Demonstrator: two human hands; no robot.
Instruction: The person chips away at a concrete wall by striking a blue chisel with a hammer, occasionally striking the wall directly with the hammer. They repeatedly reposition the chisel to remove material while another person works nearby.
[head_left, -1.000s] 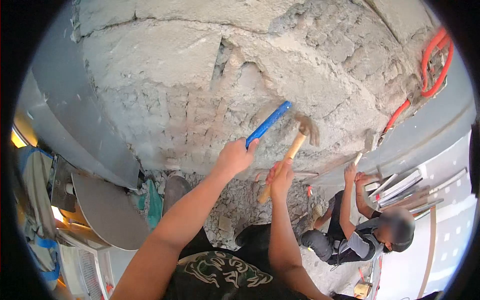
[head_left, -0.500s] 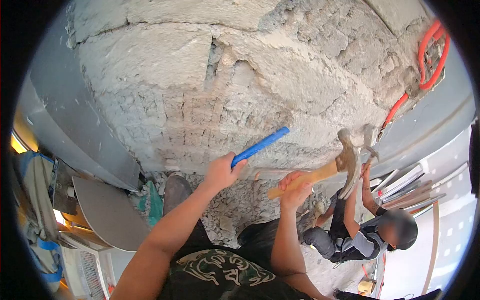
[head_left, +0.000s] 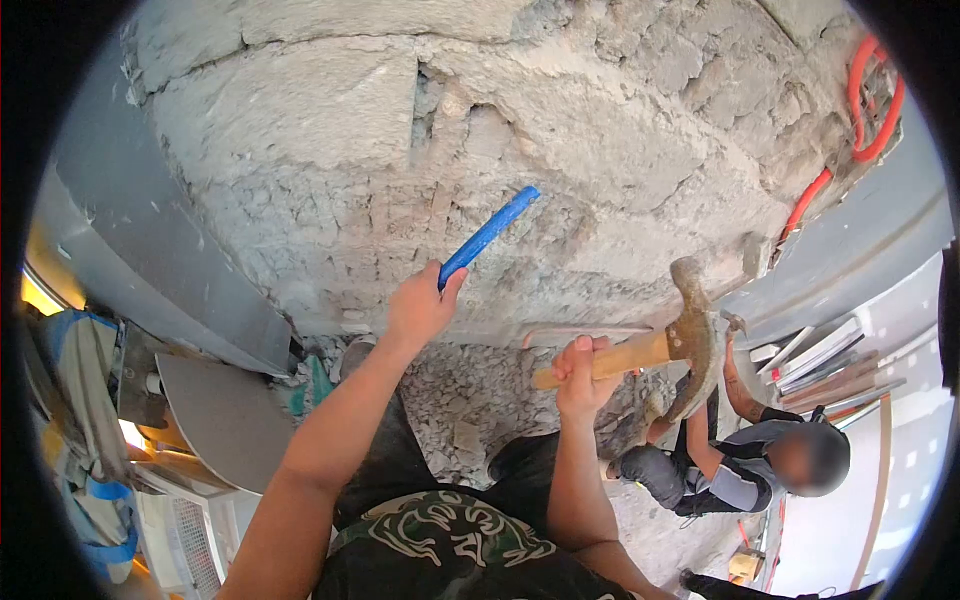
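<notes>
My left hand (head_left: 420,308) is wrapped round a blue chisel (head_left: 492,236), whose far end points up and right, overlapping the rough stone wall (head_left: 330,225). My right hand (head_left: 584,385) grips a claw hammer (head_left: 632,357) by its wooden handle. The hammer's worn metal head is out to the right, apart from the chisel. Chipped patches and cracks cover the wall in front of both hands.
Stone rubble (head_left: 470,400) lies at the wall's foot around my shoes. At right, a co-worker (head_left: 740,465) crouches, holding another hammer (head_left: 735,322). An orange conduit (head_left: 808,200) runs up the wall's right side. Long boards (head_left: 840,385) lean behind the co-worker.
My left hand and the chisel have moved up and left, with the chisel tilted more steeply. The hammer is still in my right hand, its head slightly lower. The co-worker appears farther right.
</notes>
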